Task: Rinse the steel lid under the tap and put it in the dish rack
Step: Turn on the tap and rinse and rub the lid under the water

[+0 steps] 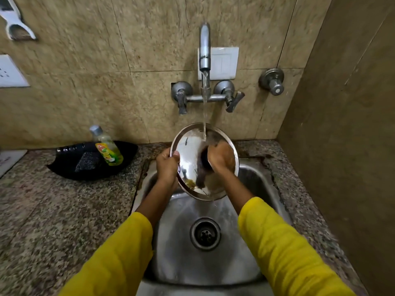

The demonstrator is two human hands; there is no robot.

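Two yellow sleeves (119, 248) reach over the sink (263, 182). The left hand (167, 166) has its grip closed on the steel lid's (188, 152) rim; the right hand (221, 158) is fisted around its dark knob (204, 160). The tilted lid sits under the tap's (204, 50) stream.

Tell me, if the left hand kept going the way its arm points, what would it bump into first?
The left hand already grips the round steel lid's rim. Beyond it, probably the beige tiled wall, though depth is unclear.
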